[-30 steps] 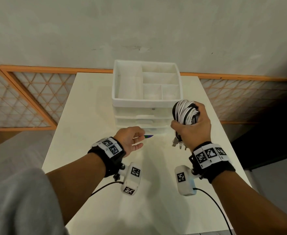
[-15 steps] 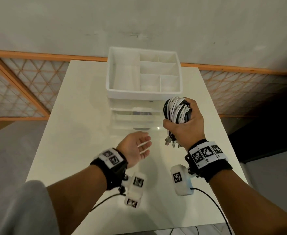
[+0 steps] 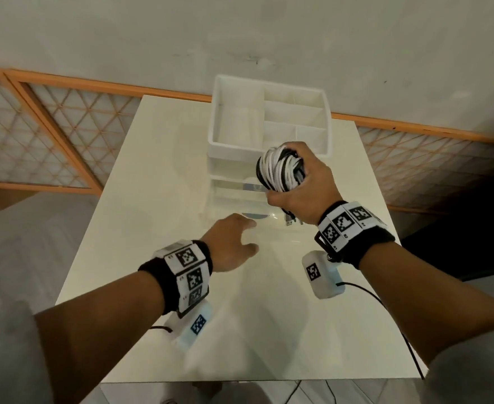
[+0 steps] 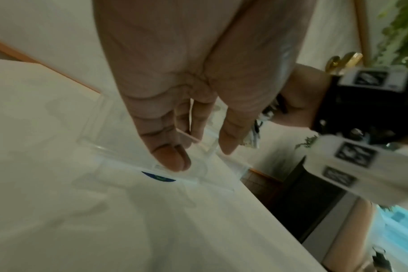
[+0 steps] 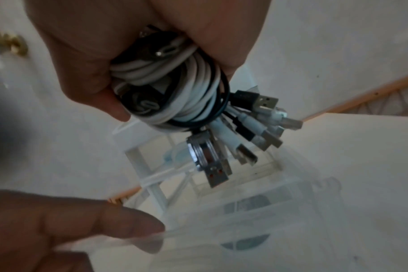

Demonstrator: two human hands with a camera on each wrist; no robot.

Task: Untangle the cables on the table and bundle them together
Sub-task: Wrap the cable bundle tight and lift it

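My right hand (image 3: 307, 185) grips a coiled bundle of white and black cables (image 3: 280, 170) in the air in front of the white drawer organizer (image 3: 269, 123). Several USB plugs (image 5: 221, 165) hang out below the fist (image 5: 151, 36), and the coil (image 5: 186, 103) is wound tight. My left hand (image 3: 234, 240) is low over the table, its fingertips (image 4: 175, 162) curled on the front lip of the clear bottom drawer (image 4: 198, 176). In the right wrist view the left thumb (image 5: 128, 224) lies over the drawer's clear edge (image 5: 245, 230). The drawer stands slid out.
The organizer has an open top tray with several empty compartments (image 3: 295, 118) and stands at the back of the cream table (image 3: 152, 199). An orange lattice rail (image 3: 65, 135) runs behind it. The table's right edge (image 3: 385, 228) drops to a dark floor.
My left hand turned palm down and reached forward to the bottom drawer's front. The drawer has come out toward me. The right hand stays up with the bundle.
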